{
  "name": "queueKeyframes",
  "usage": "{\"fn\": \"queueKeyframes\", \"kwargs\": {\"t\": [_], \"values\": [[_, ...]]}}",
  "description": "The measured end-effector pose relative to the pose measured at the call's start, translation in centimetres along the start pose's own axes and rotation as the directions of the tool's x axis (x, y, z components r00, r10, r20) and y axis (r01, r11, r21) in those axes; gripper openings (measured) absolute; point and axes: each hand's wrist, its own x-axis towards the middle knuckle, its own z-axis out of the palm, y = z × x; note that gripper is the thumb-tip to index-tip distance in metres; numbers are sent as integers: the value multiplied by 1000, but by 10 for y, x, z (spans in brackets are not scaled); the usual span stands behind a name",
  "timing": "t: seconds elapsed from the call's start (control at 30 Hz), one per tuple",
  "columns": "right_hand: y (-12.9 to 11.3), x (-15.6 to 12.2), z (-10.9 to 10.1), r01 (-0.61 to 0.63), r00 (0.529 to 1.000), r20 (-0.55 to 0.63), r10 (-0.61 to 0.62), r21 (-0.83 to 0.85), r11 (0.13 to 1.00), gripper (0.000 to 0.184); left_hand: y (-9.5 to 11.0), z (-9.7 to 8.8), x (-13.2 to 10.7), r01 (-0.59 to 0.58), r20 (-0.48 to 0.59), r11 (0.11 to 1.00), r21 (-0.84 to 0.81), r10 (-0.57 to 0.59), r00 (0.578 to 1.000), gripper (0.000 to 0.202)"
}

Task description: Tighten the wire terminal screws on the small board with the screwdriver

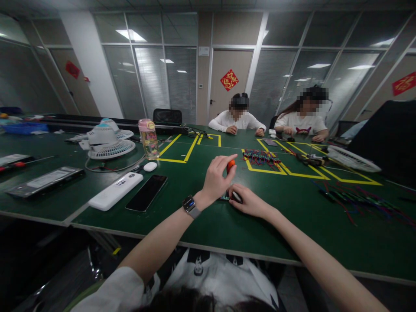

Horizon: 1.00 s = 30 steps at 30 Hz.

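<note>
Up close, we see the left hand (217, 178) curled tight around an orange-handled screwdriver (230, 165), with only the rounded orange top showing above the fingers and the shaft hidden behind the palm. A smartwatch (190, 205) sits on that wrist. Our right hand (247, 200) lies low on the green table (208, 225), fingers bent and pressing on a small dark device (226, 197) that peeks out between the two hands; whether that hand pinches it or merely steadies it we cannot tell. The device lies on the table directly under the left hand and touching the right fingertips, so tool and part meet in the narrow gap between the hands.

To the left of the hands lie a black phone (147, 192) and a white power bank (115, 191) side by side, with a pink-capped bottle (148, 139) and a white desk fan (108, 139) farther back. Yellow tape lines (182, 152) mark boxes on the table, and a heap of coloured wires (261, 157) rests in one box beyond the hands. Two other people (237, 118) sit at the far edge (their own hands on the table, well apart from ours). Behind them stand glass partitions and a door bearing a red paper decoration (229, 79).
</note>
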Motion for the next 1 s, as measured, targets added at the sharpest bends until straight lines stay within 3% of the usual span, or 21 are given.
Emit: {"fn": "queueKeyframes", "kwargs": {"t": [0.17,0.4,0.6,0.8,1.0], "values": [[-2,0,0,-9,1000,-7,9,4,1000,15,1,-2,-1,12,-17,999,29,-11,1000,23],[-2,1,0,6,1000,6,-6,11,1000,14,0,-1,0,2,6,998,-57,-2,1000,30],[-2,0,0,1,1000,8,-1,7,1000,14,-1,0,-1,31,-41,999,34,-30,999,22],[-3,1,-1,12,1000,4,-12,10,1000,14,0,-1,-1,36,30,998,-57,-34,999,35],[-3,1,-1,18,1000,0,-18,7,1000,13,0,1,0,29,1,1000,-10,-29,1000,24]]}}
